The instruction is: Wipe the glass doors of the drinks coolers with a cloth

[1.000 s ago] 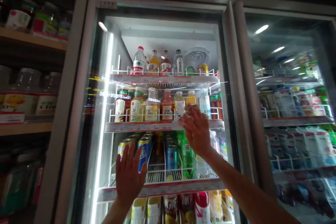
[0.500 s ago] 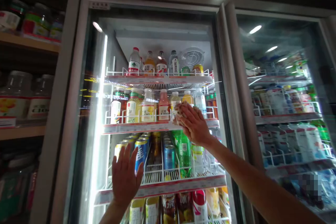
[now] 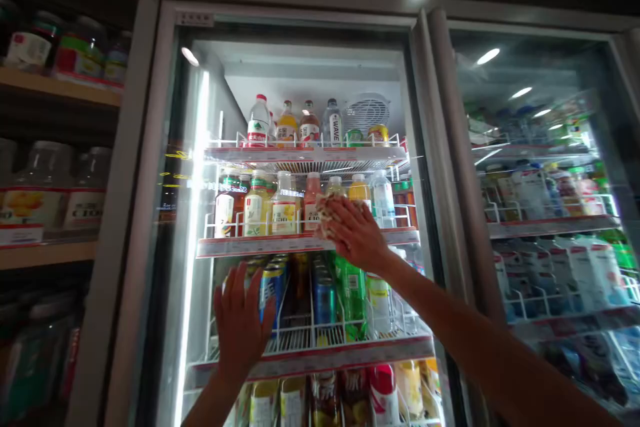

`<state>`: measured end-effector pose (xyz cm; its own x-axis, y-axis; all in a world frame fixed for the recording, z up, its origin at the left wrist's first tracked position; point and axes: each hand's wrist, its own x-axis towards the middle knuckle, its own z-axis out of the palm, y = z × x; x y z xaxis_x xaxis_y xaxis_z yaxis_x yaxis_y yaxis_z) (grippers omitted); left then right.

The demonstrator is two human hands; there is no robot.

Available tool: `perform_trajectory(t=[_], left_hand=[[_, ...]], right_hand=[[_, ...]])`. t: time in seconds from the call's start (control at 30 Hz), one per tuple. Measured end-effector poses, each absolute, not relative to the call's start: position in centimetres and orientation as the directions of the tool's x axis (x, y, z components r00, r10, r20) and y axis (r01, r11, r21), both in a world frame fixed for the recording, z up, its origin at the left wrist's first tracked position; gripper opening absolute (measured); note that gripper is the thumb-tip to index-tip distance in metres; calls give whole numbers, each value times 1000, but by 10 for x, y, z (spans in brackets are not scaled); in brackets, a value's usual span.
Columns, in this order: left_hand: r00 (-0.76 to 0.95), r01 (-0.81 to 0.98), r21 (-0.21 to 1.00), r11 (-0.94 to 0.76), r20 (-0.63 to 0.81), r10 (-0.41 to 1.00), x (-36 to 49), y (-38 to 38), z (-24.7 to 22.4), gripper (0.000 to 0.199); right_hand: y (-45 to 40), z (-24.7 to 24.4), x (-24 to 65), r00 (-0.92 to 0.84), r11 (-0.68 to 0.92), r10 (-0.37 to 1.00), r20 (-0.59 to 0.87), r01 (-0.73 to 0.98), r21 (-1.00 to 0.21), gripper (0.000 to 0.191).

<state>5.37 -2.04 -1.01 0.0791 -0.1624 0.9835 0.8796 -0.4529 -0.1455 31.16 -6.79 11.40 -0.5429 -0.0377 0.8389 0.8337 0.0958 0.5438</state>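
A glass fridge door (image 3: 310,77) stands in front of me, lit from within by a bright strip at its left. My right hand (image 3: 361,233) presses a crumpled, patterned cloth (image 3: 327,213) to the glass, in front of the second shelf's bottles. Part of the cloth is hidden under the fingers. Lower and to the left, my left hand (image 3: 243,320) is raised, palm towards the glass, with its fingers apart and nothing in it. Whether its palm touches the glass I cannot tell. Behind it, inside, are blue cans (image 3: 271,287).
Bottled drinks (image 3: 283,207) fill the wire-fronted shelves behind the glass. A vertical metal handle (image 3: 453,147) divides this door from a second glass-fronted fridge (image 3: 530,73) on the right. Open wooden shelves (image 3: 60,87) with more bottles stand at the left.
My right hand and the cloth have slid a little to the left across the glass. My left hand stays in nearly the same place, while the view has shifted slightly.
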Motion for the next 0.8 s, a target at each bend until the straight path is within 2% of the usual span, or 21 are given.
perform_trajectory(t=[0.03,0.1,0.17,0.2,0.23,0.27,0.33,0.4,0.47,0.53,0.63,0.67,0.73,0.8], left_hand=[[53,886,-119,-449,986,-157,53,-20,1,66],[-9,895,-56,-442,990,-144,51,-17,26,63],[-66,896,2,-444,989,-129,50,-14,46,59],[-88,894,25,-447,989,-121,51,-13,53,58],[-105,891,41,-451,988,-116,52,-12,57,57],[-115,888,54,-457,987,-108,53,-11,60,57],[-118,883,62,-465,989,-93,54,-10,60,57],[-113,884,60,-464,990,-86,54,-11,58,58],[-105,889,58,-455,991,-79,52,-11,56,57],[-107,894,67,-443,992,-65,52,-11,55,56],[-111,897,74,-436,992,-62,51,-11,56,56],[-112,897,72,-436,991,-67,52,-11,56,56],[-106,899,64,-434,992,-74,52,-11,56,56],[-103,900,62,-431,992,-74,52,-12,55,56]], right_hand=[[-70,121,317,-491,85,-53,870,865,494,35],[-72,143,334,-243,66,-145,959,965,254,34],[-71,166,345,-15,75,-222,975,997,33,35],[-69,173,343,31,82,-235,971,997,-12,35],[-67,174,336,26,87,-233,972,996,-6,36],[-65,171,325,-32,87,-215,976,995,52,36],[-61,152,298,-255,89,-142,956,959,269,37],[-61,128,280,-495,102,-56,867,861,498,37],[-64,115,283,-592,109,-17,805,800,591,37],[-68,116,305,-487,83,-82,870,866,493,38],[-68,125,338,-153,81,-246,957,981,178,39],[-67,124,341,-95,91,-272,958,988,124,40],[-66,108,331,-128,109,-249,960,981,159,42],[-66,83,310,-314,130,-163,935,933,336,42]])
